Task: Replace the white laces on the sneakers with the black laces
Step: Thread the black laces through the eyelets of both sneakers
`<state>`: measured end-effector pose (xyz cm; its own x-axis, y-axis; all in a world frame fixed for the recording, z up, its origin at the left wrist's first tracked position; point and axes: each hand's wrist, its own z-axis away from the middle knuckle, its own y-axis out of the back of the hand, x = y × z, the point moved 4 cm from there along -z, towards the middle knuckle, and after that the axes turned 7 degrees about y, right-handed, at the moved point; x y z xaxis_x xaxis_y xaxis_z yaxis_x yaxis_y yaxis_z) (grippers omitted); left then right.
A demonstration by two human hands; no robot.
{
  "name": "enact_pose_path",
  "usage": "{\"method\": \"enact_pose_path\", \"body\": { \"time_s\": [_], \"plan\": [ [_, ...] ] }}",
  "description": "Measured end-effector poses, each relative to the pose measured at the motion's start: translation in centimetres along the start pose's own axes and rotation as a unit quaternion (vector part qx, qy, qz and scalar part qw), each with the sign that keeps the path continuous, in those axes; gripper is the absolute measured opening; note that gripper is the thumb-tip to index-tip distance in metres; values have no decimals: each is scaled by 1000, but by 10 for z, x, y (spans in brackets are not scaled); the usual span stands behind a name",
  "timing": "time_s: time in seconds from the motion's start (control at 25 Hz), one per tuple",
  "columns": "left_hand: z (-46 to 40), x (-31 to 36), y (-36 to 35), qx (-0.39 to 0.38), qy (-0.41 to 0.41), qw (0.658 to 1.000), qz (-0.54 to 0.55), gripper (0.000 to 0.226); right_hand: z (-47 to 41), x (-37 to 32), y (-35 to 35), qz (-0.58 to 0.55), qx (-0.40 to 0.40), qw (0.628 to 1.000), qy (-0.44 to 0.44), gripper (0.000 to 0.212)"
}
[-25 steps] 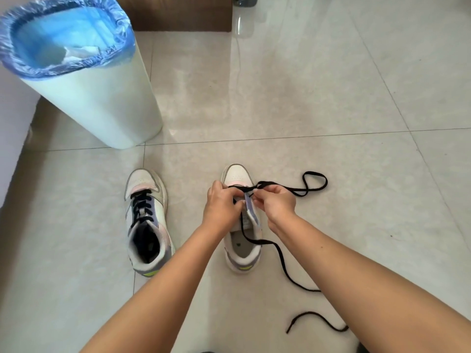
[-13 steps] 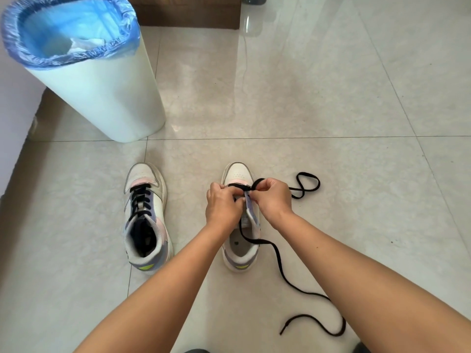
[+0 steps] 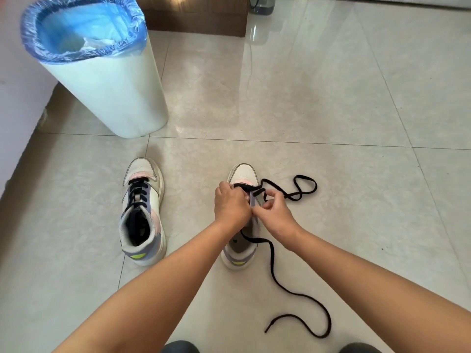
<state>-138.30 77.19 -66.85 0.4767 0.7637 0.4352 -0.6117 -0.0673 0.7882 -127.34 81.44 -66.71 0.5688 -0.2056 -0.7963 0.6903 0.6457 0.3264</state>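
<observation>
White bin (image 3: 119, 98), blue liner (image 3: 76, 29), crumpled white scrap inside (image 3: 98, 42)

Your two bare forearms reach forward from the near edge and meet at the middle. Your left hand (image 3: 230, 203) is curled, knuckles up; your right hand (image 3: 276, 212) pinches thumb against fingers just beside it.

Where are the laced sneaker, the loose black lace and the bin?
laced sneaker (image 3: 142, 212), head view, on its laced tongue.
loose black lace (image 3: 272, 256), head view, on the trailing strand.
bin (image 3: 114, 98), head view, on its white wall.
</observation>
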Motion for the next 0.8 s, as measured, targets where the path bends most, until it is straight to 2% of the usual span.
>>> {"method": "enact_pose_path", "body": {
  "time_s": [0.08, 0.28, 0.32, 0.4, 0.48, 0.56, 0.64, 0.8],
  "plan": [
    [4, 7, 0, -24, 0, 1000, -15, 27, 6, 1, 9, 4, -42, 999, -1, 76],
    [9, 11, 10, -37, 65, 997, 7, 30, 16, 0, 5, 33, -148, 988, 16, 118],
    [10, 13, 10, -44, 61, 997, 1, 30, 17, 0, -1, 5, -159, 987, 23, 119],
    [13, 18, 9, -56, 45, 997, -3, 29, 19, 2, -7, -63, -121, 991, 10, 90],
    [16, 21, 12, -62, 18, 998, 15, 27, 22, 5, 2, 5, -19, 1000, 13, 56],
    [15, 10, 20, -88, 10, 994, 58, 30, 22, 13, 21, 46, 63, 997, 20, 36],
    [12, -17, 32, -124, 15, 989, 81, 29, 20, 19, 41, 47, 102, 993, 22, 29],
    [18, -93, 59, -169, 64, 983, 28, 18, 19, 19, 51, 94, 98, 989, 60, 26]
  ]
}}
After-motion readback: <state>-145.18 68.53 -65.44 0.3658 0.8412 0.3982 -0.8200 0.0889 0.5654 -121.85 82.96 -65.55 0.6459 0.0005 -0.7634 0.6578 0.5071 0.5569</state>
